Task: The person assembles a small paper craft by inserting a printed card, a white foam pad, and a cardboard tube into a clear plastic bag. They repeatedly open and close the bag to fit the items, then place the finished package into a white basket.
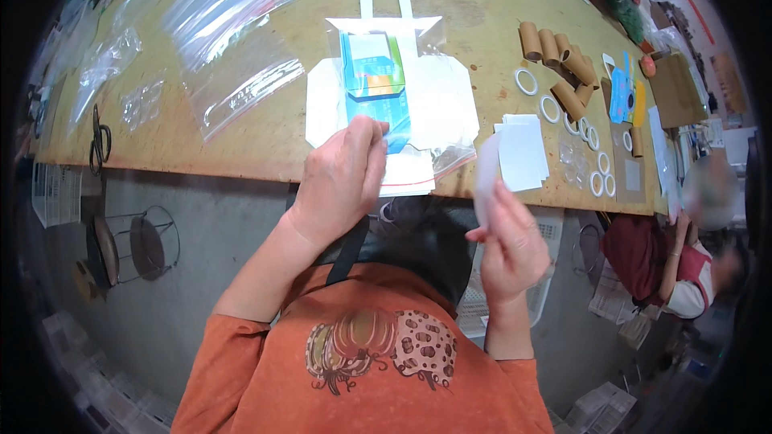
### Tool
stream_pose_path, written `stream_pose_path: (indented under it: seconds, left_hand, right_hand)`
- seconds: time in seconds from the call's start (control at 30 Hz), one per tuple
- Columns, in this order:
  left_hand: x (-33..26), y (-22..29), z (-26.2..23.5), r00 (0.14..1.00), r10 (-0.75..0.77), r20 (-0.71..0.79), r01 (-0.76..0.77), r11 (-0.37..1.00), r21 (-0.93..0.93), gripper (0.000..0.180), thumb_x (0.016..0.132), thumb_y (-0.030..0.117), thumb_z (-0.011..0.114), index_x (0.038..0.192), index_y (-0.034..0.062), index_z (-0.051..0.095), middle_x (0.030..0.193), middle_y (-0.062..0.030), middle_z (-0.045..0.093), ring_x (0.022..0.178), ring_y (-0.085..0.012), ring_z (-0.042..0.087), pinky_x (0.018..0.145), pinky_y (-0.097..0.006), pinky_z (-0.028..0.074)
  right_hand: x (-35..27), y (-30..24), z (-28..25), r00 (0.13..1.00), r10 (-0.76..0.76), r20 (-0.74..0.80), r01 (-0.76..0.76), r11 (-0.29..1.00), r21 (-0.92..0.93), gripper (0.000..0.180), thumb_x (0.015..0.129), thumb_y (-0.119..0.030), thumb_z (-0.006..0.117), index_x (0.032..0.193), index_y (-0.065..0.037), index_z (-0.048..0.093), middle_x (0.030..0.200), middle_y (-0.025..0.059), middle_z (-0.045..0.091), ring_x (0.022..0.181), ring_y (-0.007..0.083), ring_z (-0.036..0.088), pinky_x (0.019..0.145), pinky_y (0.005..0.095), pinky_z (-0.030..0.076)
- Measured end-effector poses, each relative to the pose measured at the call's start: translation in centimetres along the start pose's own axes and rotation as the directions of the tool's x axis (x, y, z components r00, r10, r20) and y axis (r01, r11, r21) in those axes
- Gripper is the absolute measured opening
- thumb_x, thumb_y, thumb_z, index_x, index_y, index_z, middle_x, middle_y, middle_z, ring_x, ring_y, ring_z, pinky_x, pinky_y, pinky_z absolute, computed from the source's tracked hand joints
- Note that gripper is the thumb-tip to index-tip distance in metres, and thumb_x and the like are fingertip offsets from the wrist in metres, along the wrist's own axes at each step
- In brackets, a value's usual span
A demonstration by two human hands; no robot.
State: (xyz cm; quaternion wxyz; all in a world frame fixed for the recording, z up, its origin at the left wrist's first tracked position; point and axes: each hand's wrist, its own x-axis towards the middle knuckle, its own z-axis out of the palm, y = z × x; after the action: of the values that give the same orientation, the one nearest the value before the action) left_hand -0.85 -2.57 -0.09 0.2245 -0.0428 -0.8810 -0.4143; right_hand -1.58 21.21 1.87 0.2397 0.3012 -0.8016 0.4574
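Observation:
In front of me at the table's near edge lie white cut card pieces (446, 104), with a printed blue, green and orange flattened box (371, 64) on top. Clear plastic with a red strip (457, 162) shows beside them. My left hand (342, 173) is closed over the lower end of the blue print, its fingertips pinched; what they grip is hidden. Off to the right, my right hand (513, 245) pinches a thin white card (486, 173), held upright and slightly blurred. Just beyond that card is a small stack of white cards (523, 153) on the table.
Clear zip bags (233, 40) and black scissors (100, 141) lie on the left. Brown cardboard tubes (569, 96) and white rings (550, 109) are on the right. A stool (149, 243) stands below left. Another person (683, 273) sits at the right.

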Motion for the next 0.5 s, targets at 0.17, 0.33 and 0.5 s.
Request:
stream_pose_path:
  seconds: [0.17,0.33,0.5]
  left_hand:
    - [0.3,-0.5,0.3,1.0,-0.015,-0.019,0.015,1.0,-0.001,0.01,0.1,0.002,0.058,0.103,0.001,0.048,0.101,-0.0211,0.074,0.073,-0.0322,0.072,0.067,-0.038,0.057]
    - [0.6,-0.7,0.1,1.0,-0.005,-0.004,0.005,0.999,0.035,0.01,0.094,0.002,0.061,0.1,0.0025,0.053,0.113,-0.02,0.071,0.084,-0.033,0.072,0.07,-0.038,0.057]
    - [2.0,-0.6,-0.7,0.978,0.147,0.147,-0.188,0.928,0.322,0.011,0.083,0.007,0.068,0.091,0.0035,0.06,0.128,-0.0172,0.064,0.114,-0.0364,0.065,0.09,-0.045,0.054]
  right_hand:
    - [0.8,-2.3,-0.5,0.97,-0.046,0.24,0.084,0.985,-0.152,0.039,0.069,0.015,0.068,0.102,-0.004,0.079,0.114,0.0177,0.075,0.089,0.0242,0.076,0.064,0.028,0.06]
    - [0.2,-1.9,-0.3,0.957,-0.074,0.281,0.105,0.99,-0.098,0.033,0.074,0.009,0.072,0.104,-0.004,0.078,0.116,0.0162,0.074,0.085,0.0259,0.076,0.068,0.0312,0.061]
    - [-0.4,-0.4,1.7,0.91,-0.192,0.367,0.231,0.971,-0.067,0.028,0.08,0.002,0.071,0.107,-0.002,0.075,0.113,0.014,0.075,0.1,0.0323,0.073,0.091,0.0424,0.059]
